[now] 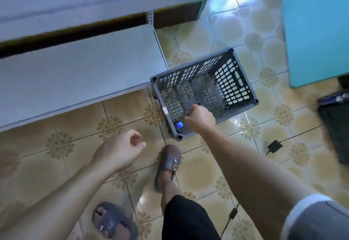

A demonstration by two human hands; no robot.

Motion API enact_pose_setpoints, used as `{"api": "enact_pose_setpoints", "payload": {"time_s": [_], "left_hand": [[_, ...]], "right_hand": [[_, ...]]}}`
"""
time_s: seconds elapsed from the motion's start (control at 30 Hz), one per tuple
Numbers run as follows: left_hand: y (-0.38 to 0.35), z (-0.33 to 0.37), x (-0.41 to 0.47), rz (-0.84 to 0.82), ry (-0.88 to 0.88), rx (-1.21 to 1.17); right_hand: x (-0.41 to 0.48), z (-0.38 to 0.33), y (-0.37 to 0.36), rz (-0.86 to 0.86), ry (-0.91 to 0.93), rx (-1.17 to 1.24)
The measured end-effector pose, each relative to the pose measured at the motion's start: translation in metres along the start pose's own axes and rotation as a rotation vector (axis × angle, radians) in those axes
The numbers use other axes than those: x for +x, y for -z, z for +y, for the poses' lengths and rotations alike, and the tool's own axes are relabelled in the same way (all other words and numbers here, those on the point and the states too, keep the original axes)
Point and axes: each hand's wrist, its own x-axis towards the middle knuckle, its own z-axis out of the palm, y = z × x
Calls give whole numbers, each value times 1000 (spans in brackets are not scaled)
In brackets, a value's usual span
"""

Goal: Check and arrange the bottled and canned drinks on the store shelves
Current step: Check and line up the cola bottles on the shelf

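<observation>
Below, right hand point(201, 119) grips slotted grey plastic crate point(234, 81).

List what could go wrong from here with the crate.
1. The right hand seems to grip the crate by its near rim only. Lifted that way it may tilt, and the bottle in its near corner could slide or topple.
2. A corded adapter lies on the tiles beside the crate, close to the feet: a likely trip hazard when stepping away.

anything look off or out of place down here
Nothing spilled or broken. The oddest thing is a black adapter and its cable lying loose on the floor right of the grey crate, a possible trip hazard.
</observation>
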Motion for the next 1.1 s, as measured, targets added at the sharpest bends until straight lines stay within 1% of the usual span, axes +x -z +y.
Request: {"api": "enact_pose_setpoints", "payload": {"time_s": [0.17,0.3,0.4,0.57,0.7,0.8,0.9,1.0,1.1], "left_hand": [[76,-41,-114,160,-119,19],[145,-111,-227,329,-142,-24],[201,-178,-314,494,-142,-37],[283,-264,-441,746,-102,-118],[336,-312,-512,992,-128,-264],[376,-344,-548,1103,-185,-328],[424,-377,-568,1179,-186,-287],[477,-411,-571,1233,-153,-222],[532,-441,-566,1282,-145,-192]], "right_hand": [[-115,-109,57,77,203,-2],[-231,-226,78,121,421,15],[-324,-322,86,148,626,71],[-475,-466,103,246,1011,25],[-576,-559,115,282,1321,23],[-631,-618,121,290,1485,43],[-657,-682,125,377,1575,65],[-655,-747,133,420,1570,73],[-644,-811,147,434,1528,110]]}}
